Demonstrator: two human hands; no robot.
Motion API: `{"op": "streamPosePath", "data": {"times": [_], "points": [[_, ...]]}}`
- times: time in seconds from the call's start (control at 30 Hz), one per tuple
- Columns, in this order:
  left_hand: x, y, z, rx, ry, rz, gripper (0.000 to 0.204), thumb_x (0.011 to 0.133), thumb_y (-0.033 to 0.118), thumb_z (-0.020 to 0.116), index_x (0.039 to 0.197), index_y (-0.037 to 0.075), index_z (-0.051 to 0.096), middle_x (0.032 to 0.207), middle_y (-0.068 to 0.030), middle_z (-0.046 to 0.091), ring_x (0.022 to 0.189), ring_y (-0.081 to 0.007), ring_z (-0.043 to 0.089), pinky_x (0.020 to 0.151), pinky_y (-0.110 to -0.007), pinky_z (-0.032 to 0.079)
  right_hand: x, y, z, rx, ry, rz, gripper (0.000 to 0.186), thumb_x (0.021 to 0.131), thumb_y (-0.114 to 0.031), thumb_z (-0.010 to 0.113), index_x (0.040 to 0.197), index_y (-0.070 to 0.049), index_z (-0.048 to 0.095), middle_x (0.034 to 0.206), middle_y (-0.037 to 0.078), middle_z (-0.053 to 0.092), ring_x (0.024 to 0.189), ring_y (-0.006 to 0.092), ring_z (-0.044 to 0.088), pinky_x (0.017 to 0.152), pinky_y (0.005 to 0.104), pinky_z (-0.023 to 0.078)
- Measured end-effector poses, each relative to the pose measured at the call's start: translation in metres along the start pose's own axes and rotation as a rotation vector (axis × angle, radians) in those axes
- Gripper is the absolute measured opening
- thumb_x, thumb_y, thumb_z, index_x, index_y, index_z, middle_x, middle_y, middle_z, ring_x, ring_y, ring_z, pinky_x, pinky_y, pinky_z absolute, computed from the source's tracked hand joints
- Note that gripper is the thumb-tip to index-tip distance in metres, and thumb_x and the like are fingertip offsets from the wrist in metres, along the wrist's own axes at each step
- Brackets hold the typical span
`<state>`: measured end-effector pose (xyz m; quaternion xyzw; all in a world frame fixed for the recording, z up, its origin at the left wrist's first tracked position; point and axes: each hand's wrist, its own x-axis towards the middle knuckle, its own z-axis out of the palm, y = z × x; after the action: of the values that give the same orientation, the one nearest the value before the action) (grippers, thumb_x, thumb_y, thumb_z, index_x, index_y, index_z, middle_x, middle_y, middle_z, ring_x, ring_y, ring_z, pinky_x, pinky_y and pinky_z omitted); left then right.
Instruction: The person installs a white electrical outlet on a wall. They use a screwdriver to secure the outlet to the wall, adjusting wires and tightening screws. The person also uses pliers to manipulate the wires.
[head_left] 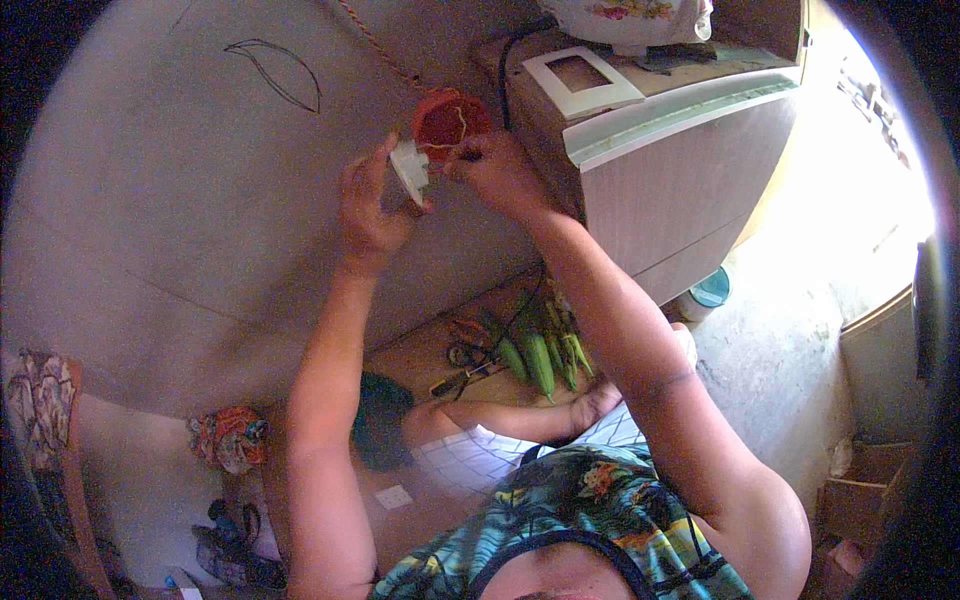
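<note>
Pinching a white fitting (409, 174), upper centre, just left of the red box (433, 122): the left hand (370, 212); whether the curled right hand (500, 173) holds anything, I can't tell

Bright light (860, 180) washes the grey floor (765, 350) beside a cabinet (680, 180) and dim wall (180, 200).

No text, label, number or sign can be read.
The white fitting (410, 172), the white frame (592, 101) on the cabinet (690, 170) and the small white plate (393, 496) show no lettering that can be made out. The wall (180, 200) bears a dark leaf-shaped outline (317, 85), not writing; the shirt (560, 505) and the white vessel (640, 22) carry only patterns.
</note>
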<state>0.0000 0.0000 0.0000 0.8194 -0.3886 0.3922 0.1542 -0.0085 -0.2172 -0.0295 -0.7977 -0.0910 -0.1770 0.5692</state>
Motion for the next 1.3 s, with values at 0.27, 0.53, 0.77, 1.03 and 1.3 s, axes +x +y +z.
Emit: {"op": "streamPosePath", "data": {"times": [0.27, 0.53, 0.77, 1.03, 1.3], "points": [[0.005, 0.012, -0.008, -0.318, -0.166, -0.396, 0.090, 0.069, 0.023, 0.094, 0.147, 0.007, 0.051, 0.128, -0.0165, 0.070, 0.119, -0.0285, 0.066, 0.100, -0.040, 0.052, -0.022, -0.004, 0.014, -0.082, 0.212, -0.158, 0.025, 0.088, -0.029, 0.074, 0.100, -0.008, 0.078, 0.101, 0.016, 0.075, 0.097, 0.0321, 0.072, 0.088, 0.0419, 0.054], [0.021, 0.004, -0.019, -0.424, -0.343, -0.425, 0.076, 0.081, 0.031, 0.088, 0.142, 0.002, 0.054, 0.119, -0.0125, 0.074, 0.111, -0.0197, 0.068, 0.098, -0.036, 0.052, -0.020, -0.009, 0.017, -0.193, 0.252, -0.238, 0.020, 0.090, -0.026, 0.071, 0.100, -0.010, 0.077, 0.101, 0.015, 0.072, 0.098, 0.0360, 0.070, 0.088, 0.0450, 0.054], [0.014, -0.010, -0.015, -0.613, -0.390, -0.503, 0.083, 0.082, 0.051, 0.082, 0.140, -0.002, 0.055, 0.121, -0.0099, 0.072, 0.112, -0.0185, 0.066, 0.101, -0.036, 0.050, -0.022, -0.014, 0.015, -0.210, 0.268, -0.360, 0.020, 0.087, -0.025, 0.074, 0.099, -0.009, 0.076, 0.102, 0.015, 0.071, 0.097, 0.0375, 0.069, 0.087, 0.0470, 0.053], [0.006, -0.003, -0.008, -0.670, -0.309, -0.529, 0.092, 0.078, 0.059, 0.081, 0.142, -0.001, 0.053, 0.127, -0.0106, 0.070, 0.120, -0.0207, 0.064, 0.104, -0.036, 0.048, -0.021, -0.004, 0.020, -0.139, 0.243, -0.252, 0.020, 0.086, -0.025, 0.076, 0.096, -0.007, 0.074, 0.098, 0.015, 0.071, 0.095, 0.0357, 0.069, 0.084, 0.0460, 0.053], [0.007, 0.004, -0.012, -0.665, -0.297, -0.553, 0.087, 0.080, 0.051, 0.085, 0.141, -0.004, 0.054, 0.124, -0.0114, 0.071, 0.116, -0.0212, 0.066, 0.102, -0.036, 0.050, -0.024, 0.000, 0.021, -0.042, 0.248, -0.328, 0.019, 0.086, -0.022, 0.075, 0.097, -0.007, 0.074, 0.099, 0.015, 0.071, 0.096, 0.0351, 0.069, 0.086, 0.0443, 0.053]]}}
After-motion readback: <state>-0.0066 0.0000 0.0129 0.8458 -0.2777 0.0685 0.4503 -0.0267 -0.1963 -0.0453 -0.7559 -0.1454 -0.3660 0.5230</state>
